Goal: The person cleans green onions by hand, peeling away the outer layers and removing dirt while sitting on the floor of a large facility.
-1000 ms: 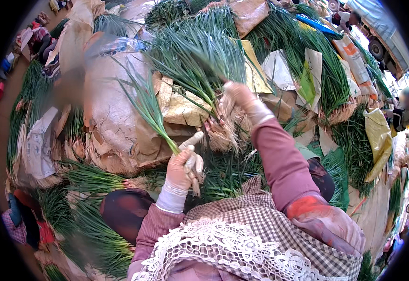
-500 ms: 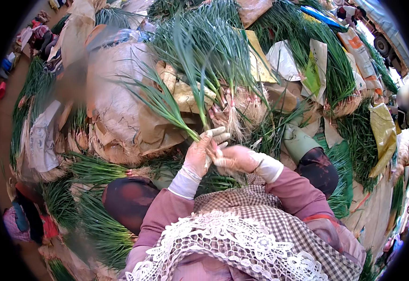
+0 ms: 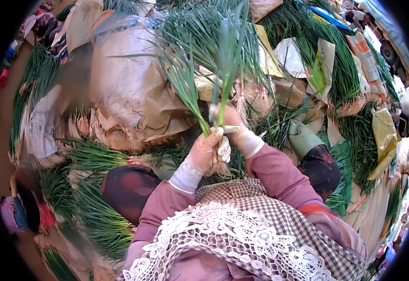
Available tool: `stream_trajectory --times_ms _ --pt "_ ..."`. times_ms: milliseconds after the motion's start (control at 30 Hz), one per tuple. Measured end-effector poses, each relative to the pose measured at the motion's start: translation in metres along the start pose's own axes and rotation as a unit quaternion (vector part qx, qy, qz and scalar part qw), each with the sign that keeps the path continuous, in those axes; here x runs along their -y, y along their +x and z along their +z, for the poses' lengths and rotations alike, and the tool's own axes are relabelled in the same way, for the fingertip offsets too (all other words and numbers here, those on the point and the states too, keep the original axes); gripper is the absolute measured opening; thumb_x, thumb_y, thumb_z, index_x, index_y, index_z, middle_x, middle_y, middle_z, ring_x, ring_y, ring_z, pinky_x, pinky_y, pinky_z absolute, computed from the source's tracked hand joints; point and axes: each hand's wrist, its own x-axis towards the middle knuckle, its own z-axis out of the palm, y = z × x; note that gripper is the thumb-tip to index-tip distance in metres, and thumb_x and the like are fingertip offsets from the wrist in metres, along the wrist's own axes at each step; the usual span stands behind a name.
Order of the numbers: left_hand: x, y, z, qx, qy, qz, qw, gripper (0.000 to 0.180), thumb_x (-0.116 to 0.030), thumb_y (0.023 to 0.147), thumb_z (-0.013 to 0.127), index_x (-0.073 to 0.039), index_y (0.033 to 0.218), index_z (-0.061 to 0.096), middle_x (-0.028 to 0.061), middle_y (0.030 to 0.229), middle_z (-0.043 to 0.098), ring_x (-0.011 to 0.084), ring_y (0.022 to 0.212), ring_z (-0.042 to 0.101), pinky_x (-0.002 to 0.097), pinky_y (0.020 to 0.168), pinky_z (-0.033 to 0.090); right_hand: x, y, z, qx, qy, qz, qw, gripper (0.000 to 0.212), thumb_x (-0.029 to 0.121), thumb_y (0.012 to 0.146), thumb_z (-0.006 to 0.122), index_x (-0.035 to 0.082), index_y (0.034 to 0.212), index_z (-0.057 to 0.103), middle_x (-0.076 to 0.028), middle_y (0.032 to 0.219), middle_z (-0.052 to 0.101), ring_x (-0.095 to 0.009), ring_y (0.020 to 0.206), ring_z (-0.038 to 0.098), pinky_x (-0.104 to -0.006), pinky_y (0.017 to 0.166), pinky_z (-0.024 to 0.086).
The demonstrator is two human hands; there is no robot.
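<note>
My left hand [image 3: 207,152], in a thin pale glove, is closed round the lower stems of a small bunch of green onions [image 3: 199,117]. Their long leaves fan up and away from me, and pale roots hang below the fist. Just above it, my right hand [image 3: 238,129], gloved too, is up against the stems on their right side. Its fingers are partly behind the leaves and blurred, so their grip does not show. Beyond both hands lies a large pile of green onions [image 3: 209,47], roots toward me.
A big pale sack [image 3: 124,84] stands left of the pile. More green onions [image 3: 101,225] lie by my left knee [image 3: 129,194]. Near my right knee [image 3: 320,173] is a green plastic sheet [image 3: 344,164]. A yellow sack [image 3: 383,140] lies farther right.
My right hand has moved up and away from me along the stems, from beside the left hand. The bunch's leaves have swung right and stand more upright. My left hand stays closed on it.
</note>
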Motion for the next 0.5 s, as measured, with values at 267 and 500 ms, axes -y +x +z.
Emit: stream_trajectory --times_ms 267,500 --pt "0.004 -0.001 0.015 -0.127 0.219 -0.031 0.967 0.028 -0.024 0.087 0.044 -0.002 0.102 0.054 -0.0030 0.049 0.041 0.0058 0.041 0.039 0.0196 0.038 0.035 -0.039 -0.004 -0.073 0.079 -0.749 0.205 0.626 0.033 0.033 0.078 0.052 0.008 0.098 0.059 -0.009 0.092 0.061 -0.024 0.087 0.059 -0.0332 0.073 0.046" --pt "0.026 0.013 -0.019 -0.216 0.446 0.029 0.868 0.030 -0.028 0.083 0.049 -0.005 0.102 0.050 0.0102 0.062 0.053 0.0231 0.054 0.052 0.0336 0.052 0.042 0.052 -0.043 -0.027 -0.159 -0.453 -0.094 0.872 0.039 0.043 0.075 0.054 0.004 0.076 0.055 -0.015 0.070 0.057 -0.029 0.070 0.057 -0.0358 0.065 0.044"
